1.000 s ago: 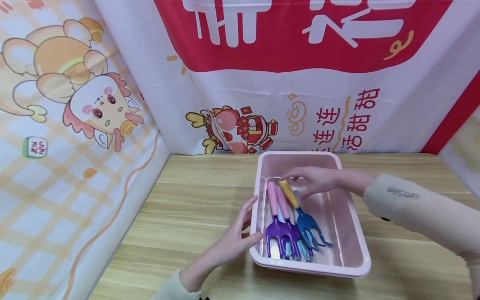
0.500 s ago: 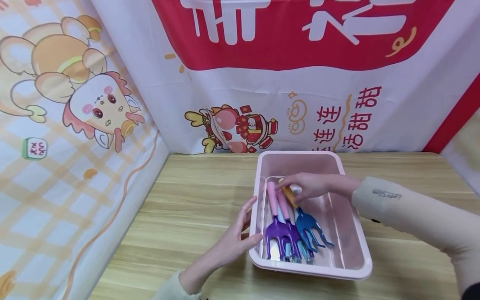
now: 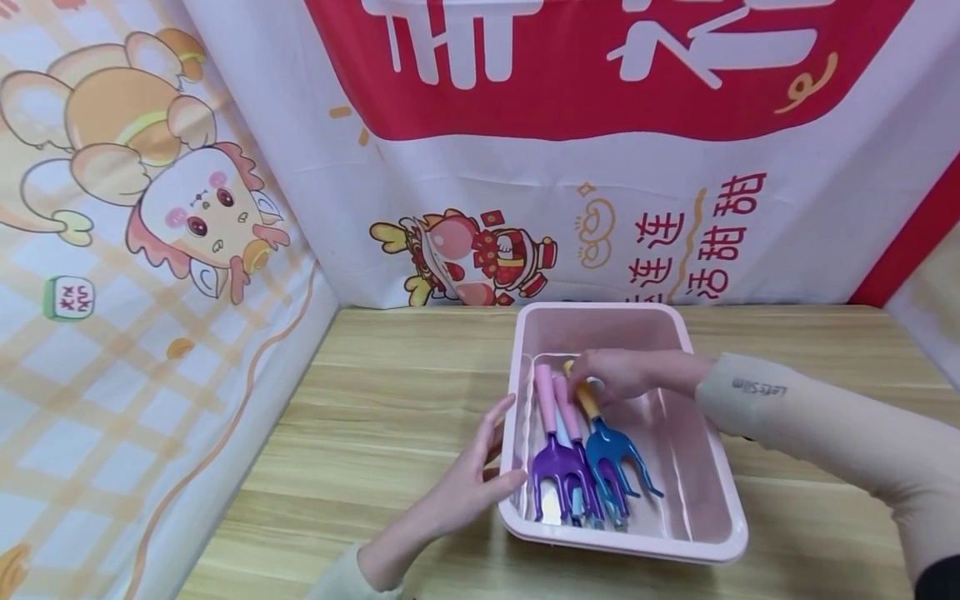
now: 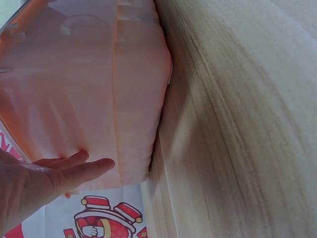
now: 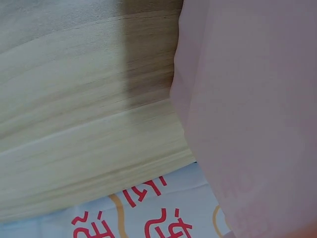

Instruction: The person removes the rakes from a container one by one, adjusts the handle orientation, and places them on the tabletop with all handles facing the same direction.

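Blue fork (image 3: 611, 443) shows in head view, not right wrist.

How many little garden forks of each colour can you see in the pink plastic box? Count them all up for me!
Shiny purple forks with smooth pink handles: 2
Shiny blue fork with a yellow-orange handle: 1
Total: 3 forks

Some pale blue pieces peek out underneath, too covered up to count.
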The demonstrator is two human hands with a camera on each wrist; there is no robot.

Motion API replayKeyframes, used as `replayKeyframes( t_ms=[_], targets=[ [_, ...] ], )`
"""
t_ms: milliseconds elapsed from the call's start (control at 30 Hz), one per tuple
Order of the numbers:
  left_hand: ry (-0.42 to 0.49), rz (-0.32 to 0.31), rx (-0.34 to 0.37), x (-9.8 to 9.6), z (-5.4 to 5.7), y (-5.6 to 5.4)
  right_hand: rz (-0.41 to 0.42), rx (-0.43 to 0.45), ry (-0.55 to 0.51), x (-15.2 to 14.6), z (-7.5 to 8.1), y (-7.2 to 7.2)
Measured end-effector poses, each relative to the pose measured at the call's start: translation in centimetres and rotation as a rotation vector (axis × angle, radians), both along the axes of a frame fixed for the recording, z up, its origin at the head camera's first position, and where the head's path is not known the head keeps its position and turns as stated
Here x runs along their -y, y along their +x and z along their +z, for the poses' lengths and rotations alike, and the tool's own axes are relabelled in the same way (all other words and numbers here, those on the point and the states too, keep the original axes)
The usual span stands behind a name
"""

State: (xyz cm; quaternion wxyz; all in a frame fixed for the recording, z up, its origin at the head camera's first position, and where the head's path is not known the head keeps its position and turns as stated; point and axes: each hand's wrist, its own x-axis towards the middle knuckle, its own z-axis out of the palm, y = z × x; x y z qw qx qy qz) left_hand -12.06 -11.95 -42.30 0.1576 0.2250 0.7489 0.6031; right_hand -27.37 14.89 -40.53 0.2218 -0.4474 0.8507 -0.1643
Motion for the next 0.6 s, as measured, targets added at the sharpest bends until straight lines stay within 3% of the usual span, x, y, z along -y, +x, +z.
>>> replayKeyframes(
  t_ms=[600],
  targets=[
    [-0.014,-0.006,-0.011,0.00,0.26,0.12,-0.147,0.050,0.193,-0.08,0.17,0.78]
  ],
)
